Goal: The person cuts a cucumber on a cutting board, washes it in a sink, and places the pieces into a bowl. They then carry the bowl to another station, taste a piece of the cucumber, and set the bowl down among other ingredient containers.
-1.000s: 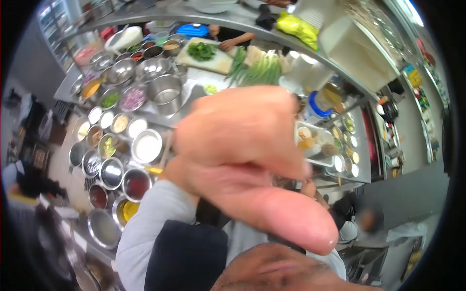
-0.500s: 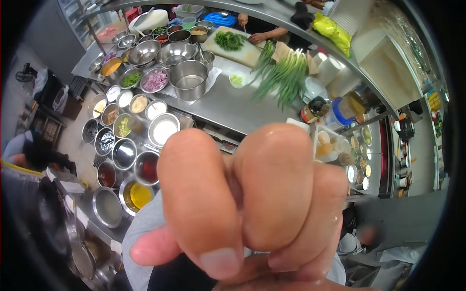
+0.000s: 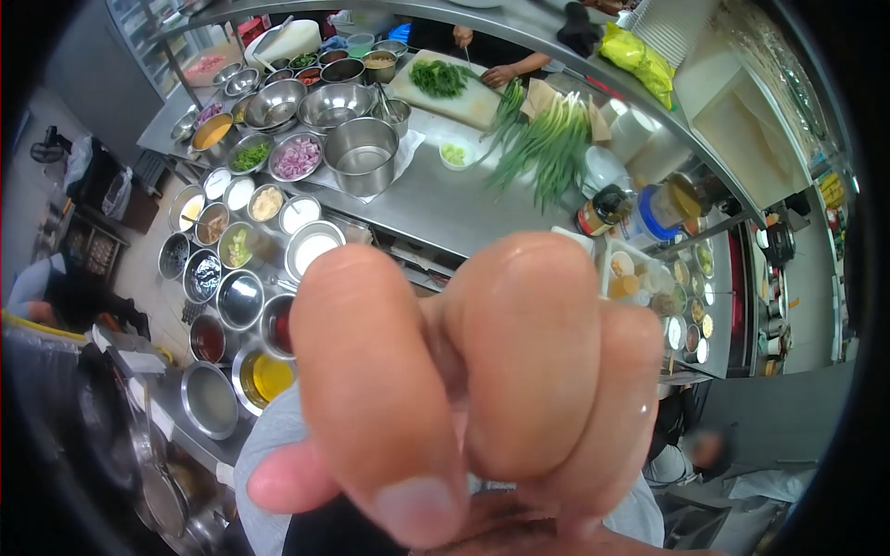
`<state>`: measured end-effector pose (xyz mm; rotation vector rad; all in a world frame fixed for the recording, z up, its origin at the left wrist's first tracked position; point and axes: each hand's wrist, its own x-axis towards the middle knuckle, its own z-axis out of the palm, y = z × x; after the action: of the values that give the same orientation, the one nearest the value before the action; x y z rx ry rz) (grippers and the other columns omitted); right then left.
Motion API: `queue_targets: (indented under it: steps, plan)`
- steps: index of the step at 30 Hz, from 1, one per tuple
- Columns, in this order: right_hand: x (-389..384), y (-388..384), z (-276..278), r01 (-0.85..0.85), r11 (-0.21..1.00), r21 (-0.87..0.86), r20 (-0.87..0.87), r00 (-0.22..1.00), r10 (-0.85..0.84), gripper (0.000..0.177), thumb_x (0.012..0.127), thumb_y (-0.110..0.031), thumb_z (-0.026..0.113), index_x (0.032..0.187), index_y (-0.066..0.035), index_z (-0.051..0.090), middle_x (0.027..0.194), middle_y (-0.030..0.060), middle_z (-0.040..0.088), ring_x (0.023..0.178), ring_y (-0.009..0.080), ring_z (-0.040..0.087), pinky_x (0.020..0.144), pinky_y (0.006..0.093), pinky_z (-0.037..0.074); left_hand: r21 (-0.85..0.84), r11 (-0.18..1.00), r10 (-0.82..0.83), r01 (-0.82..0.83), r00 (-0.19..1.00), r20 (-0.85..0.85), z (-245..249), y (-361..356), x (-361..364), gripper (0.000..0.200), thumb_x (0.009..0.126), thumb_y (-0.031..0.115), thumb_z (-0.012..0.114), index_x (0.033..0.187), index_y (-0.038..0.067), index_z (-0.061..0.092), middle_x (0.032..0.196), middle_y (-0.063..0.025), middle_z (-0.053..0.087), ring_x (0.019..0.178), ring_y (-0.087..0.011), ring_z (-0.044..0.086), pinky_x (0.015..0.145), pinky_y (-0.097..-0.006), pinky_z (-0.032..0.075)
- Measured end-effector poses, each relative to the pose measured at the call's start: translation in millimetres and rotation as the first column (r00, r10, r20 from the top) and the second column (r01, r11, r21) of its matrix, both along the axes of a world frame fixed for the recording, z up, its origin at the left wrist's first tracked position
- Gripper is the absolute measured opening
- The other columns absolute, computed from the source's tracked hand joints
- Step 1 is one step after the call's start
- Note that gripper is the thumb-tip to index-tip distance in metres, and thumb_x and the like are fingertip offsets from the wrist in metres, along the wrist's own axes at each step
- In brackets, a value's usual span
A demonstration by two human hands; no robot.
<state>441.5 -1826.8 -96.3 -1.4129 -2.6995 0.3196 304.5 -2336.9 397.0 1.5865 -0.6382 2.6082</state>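
Note:
My left hand (image 3: 464, 371) fills the lower middle of the view, very close to the camera. Its fingers are bent and pressed together, with a fingernail showing low down and a pink fingertip sticking out at the left. Whatever these fingers may hold is hidden. My right hand cannot be made out. Beyond the fingers, nearest on the left, stand a steel bowl of white contents (image 3: 313, 250) and a pot of yellow liquid (image 3: 272, 375). An empty deep steel pot (image 3: 362, 157) is on the steel counter (image 3: 426, 208) farther back.
Across the counter, a person's hands (image 3: 501, 74) are at a cutting board (image 3: 482, 109) with chopped greens. Green onions (image 3: 547, 148) lie right of it. Bowls of chopped onion (image 3: 297, 157) and sauces crowd the left. Another person (image 3: 705, 449) is at the lower right.
My left hand sits slightly farther left and covers more of the dark red sauce pot. The background has shifted a little with the camera.

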Motion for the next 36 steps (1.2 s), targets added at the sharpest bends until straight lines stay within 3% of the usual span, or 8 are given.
queue_targets:
  steps: [5, 8, 11, 13, 16, 19, 27, 36]
  plan:
    - [5.3, -6.2, 1.5, -0.004, 1.000, 0.011, -0.026, 1.000, 0.004, 0.035, 0.103, -0.042, 0.067, 0.117, -0.011, 0.078, 0.111, 0.0197, 0.078, 0.111, 0.0424, 0.072, 0.096, 0.0549, 0.056, -0.218, 0.920, 0.344, -0.326, 0.938, 0.045, -18.2, 16.7, -41.7, 0.009, 0.104, 0.012, 0.065, 0.109, 0.010, 0.057, 0.098, -0.0063, 0.049, 0.082, -0.0199, 0.053, 0.063, -0.0325, 0.054]
    - [1.6, -6.6, 10.3, 0.010, 1.000, -0.026, -0.035, 0.999, -0.011, 0.037, 0.102, -0.043, 0.068, 0.120, -0.011, 0.078, 0.112, 0.0198, 0.078, 0.112, 0.0417, 0.072, 0.097, 0.0546, 0.055, -0.596, 0.346, 0.760, -0.725, 0.589, -0.276, -68.3, 39.6, -85.3, 0.014, 0.099, 0.001, 0.067, 0.109, 0.009, 0.060, 0.097, -0.0081, 0.054, 0.083, -0.0182, 0.053, 0.072, -0.0324, 0.047]
    - [-3.4, -6.9, 12.3, -0.009, 1.000, -0.007, -0.020, 1.000, 0.009, 0.037, 0.101, -0.040, 0.068, 0.118, -0.008, 0.077, 0.113, 0.0245, 0.076, 0.112, 0.0457, 0.070, 0.097, 0.0569, 0.054, -0.837, -0.109, 0.530, -0.536, 0.681, -0.505, -137.2, 61.5, -97.8, 0.003, 0.096, 0.001, 0.064, 0.097, 0.003, 0.064, 0.093, -0.0114, 0.065, 0.091, -0.0268, 0.064, 0.079, -0.0404, 0.050]
    - [0.8, -8.9, 10.8, -0.015, 1.000, 0.020, -0.048, 0.999, 0.016, 0.037, 0.101, -0.037, 0.067, 0.114, -0.004, 0.077, 0.112, 0.0293, 0.074, 0.112, 0.0500, 0.069, 0.097, 0.0597, 0.054, -0.528, -0.488, 0.364, -0.695, 0.389, -0.847, -210.1, 71.3, -118.0, 0.014, 0.096, 0.007, 0.068, 0.109, 0.003, 0.071, 0.101, -0.0134, 0.074, 0.108, -0.0311, 0.068, 0.089, -0.0451, 0.054]
    - [-5.4, -7.2, 13.4, 0.013, 1.000, 0.022, -0.057, 0.998, -0.012, 0.036, 0.101, -0.036, 0.067, 0.114, -0.004, 0.078, 0.113, 0.0277, 0.075, 0.112, 0.0484, 0.070, 0.097, 0.0587, 0.054, -0.147, -0.757, -0.140, -0.637, 0.377, -0.915, -313.4, 61.9, -144.4, 0.031, 0.095, 0.023, 0.070, 0.121, 0.007, 0.073, 0.122, -0.0186, 0.074, 0.122, -0.0394, 0.066, 0.102, -0.0503, 0.054]
    - [-0.9, -14.6, 19.3, 0.007, 1.000, 0.002, -0.028, 1.000, -0.007, 0.036, 0.101, -0.036, 0.067, 0.115, -0.005, 0.078, 0.114, 0.0269, 0.075, 0.113, 0.0477, 0.069, 0.098, 0.0575, 0.055, 0.059, -0.871, -0.369, -0.488, 0.570, -0.734, -366.4, 40.6, -178.0, 0.042, 0.087, 0.032, 0.072, 0.120, 0.007, 0.076, 0.130, -0.0209, 0.073, 0.126, -0.0404, 0.067, 0.106, -0.0542, 0.052]
    - [-8.2, -11.8, 18.8, 0.004, 0.999, -0.038, -0.024, 1.000, -0.005, 0.038, 0.101, -0.038, 0.066, 0.116, -0.006, 0.079, 0.116, 0.0258, 0.076, 0.115, 0.0462, 0.070, 0.099, 0.0561, 0.055, 0.427, -0.834, -0.550, -0.349, 0.585, -0.596, -450.9, 20.9, -253.6, 0.062, 0.078, 0.050, 0.091, 0.131, 0.019, 0.078, 0.133, -0.0075, 0.076, 0.130, -0.0324, 0.068, 0.108, -0.0529, 0.048]
    - [0.2, -9.1, 12.8, 0.017, 1.000, -0.020, -0.045, 0.999, -0.018, 0.040, 0.102, -0.038, 0.067, 0.119, -0.003, 0.076, 0.118, 0.0243, 0.076, 0.117, 0.0437, 0.070, 0.101, 0.0543, 0.054, 0.419, -0.832, -0.551, -0.363, 0.627, -0.551, -453.1, 27.2, -261.1, 0.056, 0.078, 0.043, 0.094, 0.128, 0.020, 0.079, 0.130, -0.0060, 0.078, 0.128, -0.0317, 0.069, 0.105, -0.0534, 0.048]
